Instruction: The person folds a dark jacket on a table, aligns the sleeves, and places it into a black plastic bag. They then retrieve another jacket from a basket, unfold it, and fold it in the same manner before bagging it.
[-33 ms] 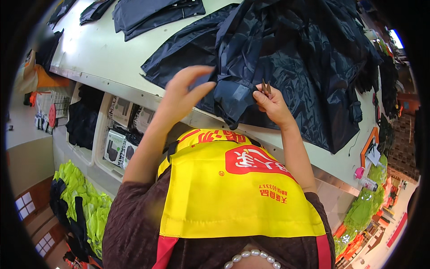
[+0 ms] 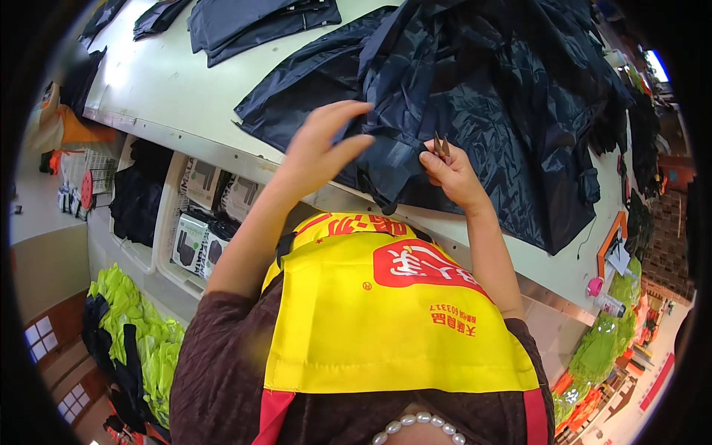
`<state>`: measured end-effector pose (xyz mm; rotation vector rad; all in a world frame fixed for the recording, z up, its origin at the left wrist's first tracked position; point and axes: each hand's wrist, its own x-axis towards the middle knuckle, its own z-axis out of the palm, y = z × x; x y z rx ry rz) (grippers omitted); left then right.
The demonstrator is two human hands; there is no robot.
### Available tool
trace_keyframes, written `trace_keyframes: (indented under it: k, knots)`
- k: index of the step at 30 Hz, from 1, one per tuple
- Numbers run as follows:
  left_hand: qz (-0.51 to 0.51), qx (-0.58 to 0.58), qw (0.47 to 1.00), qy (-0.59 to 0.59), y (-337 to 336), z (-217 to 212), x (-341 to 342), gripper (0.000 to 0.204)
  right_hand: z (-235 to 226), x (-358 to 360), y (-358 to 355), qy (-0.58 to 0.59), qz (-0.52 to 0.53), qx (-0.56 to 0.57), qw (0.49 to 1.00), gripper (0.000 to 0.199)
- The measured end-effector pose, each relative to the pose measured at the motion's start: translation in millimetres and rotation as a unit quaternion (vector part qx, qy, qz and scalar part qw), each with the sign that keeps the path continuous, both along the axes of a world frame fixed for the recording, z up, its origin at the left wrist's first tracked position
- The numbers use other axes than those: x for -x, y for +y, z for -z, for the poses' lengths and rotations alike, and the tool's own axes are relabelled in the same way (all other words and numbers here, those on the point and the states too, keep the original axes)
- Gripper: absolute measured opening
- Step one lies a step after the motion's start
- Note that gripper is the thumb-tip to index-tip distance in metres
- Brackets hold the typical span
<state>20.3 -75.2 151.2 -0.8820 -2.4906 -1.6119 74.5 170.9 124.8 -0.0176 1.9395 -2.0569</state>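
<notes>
A dark navy garment (image 2: 489,96) of thin shiny fabric lies bunched over the near part of the white table. My right hand (image 2: 457,176) is closed around small thread snips (image 2: 441,146), their two pointed blades sticking up past the fingers. Its thumb and fingertips also meet the edge of a gathered piece of the garment; whether they pinch it I cannot tell. On the other side of that piece, my left hand (image 2: 319,152) hovers with thumb and fingers apart and nothing between them. Its fingertips come close to the fabric, slightly blurred.
Folded dark garments (image 2: 259,26) lie at the table's far left. Below the table edge stand white baskets (image 2: 165,215) with packaged items and black cloth. Bright yellow-green garments (image 2: 133,326) are heaped at lower left. A bottle with a pink cap (image 2: 608,302) is by the right edge.
My left hand has shifted a little to the right and up, nearer the gathered fabric. My right hand with the snips stays almost in place.
</notes>
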Motion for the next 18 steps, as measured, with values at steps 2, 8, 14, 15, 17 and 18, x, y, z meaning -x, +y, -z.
trace_keyframes:
  k: [2,8,14,15,17,18]
  knots:
    - [0.127,0.021,0.992,0.006,18.9,15.3,13.9,0.031,-7.7,-3.7,1.9,0.014,-0.014,-0.009,1.000,0.014]
    - [0.222,-0.297,0.779,-0.505,31.6,28.3,3.3,0.022,-23.7,-10.9,2.6,0.087,0.068,-0.081,0.991,0.018]
    - [0.102,-0.261,0.782,-0.557,36.6,15.9,-7.1,0.026,-33.4,-20.7,-1.0,0.146,0.151,-0.169,0.963,0.018]
    - [0.103,-0.260,0.784,-0.555,36.3,17.4,-7.2,0.026,-34.3,-22.4,-2.3,0.172,0.158,-0.184,0.955,0.018]
    - [0.103,-0.258,0.787,-0.550,35.1,20.7,-6.8,0.027,-41.7,-25.7,-7.7,0.203,0.150,-0.205,0.946,0.019]
    - [0.103,-0.255,0.793,-0.543,35.4,20.5,-8.3,0.027,-50.0,-27.0,-12.9,0.210,0.136,-0.213,0.945,0.019]
